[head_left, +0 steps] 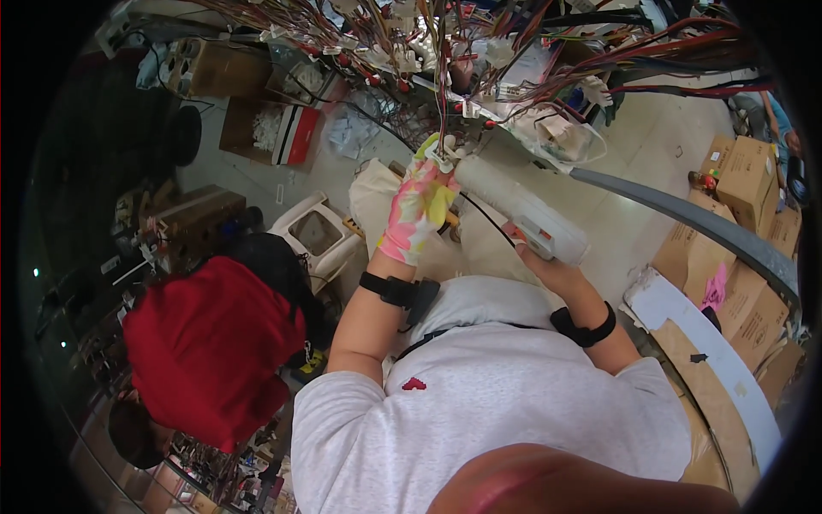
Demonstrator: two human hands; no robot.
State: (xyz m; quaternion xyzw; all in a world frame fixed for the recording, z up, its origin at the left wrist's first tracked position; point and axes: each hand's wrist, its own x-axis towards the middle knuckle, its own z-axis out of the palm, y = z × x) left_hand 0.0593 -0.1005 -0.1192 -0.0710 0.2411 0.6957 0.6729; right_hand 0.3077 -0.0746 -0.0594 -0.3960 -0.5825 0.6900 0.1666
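My left hand (418, 206), in a pink, yellow and white patterned glove, is closed at the lower end of a hanging wire bundle (443, 94). A white plastic connector (441, 152) shows at its fingertips. Bare, my right hand (550, 271) grips a bulky white handheld tool (518, 206) with an orange part by the fingers. The tool's narrow end points at the gloved hand and comes close to the connector; whether they touch, I cannot tell. A thin black cord (486, 216) runs between the two hands.
Many coloured wires (676, 56) hang across the top over a cluttered rack. A grey curved rail (685, 210) passes at right, with cardboard boxes (749, 176) beyond. A beige plastic stool (318, 236) stands left, near a person in a red top (210, 351). An open carton (251, 133) sits farther back.
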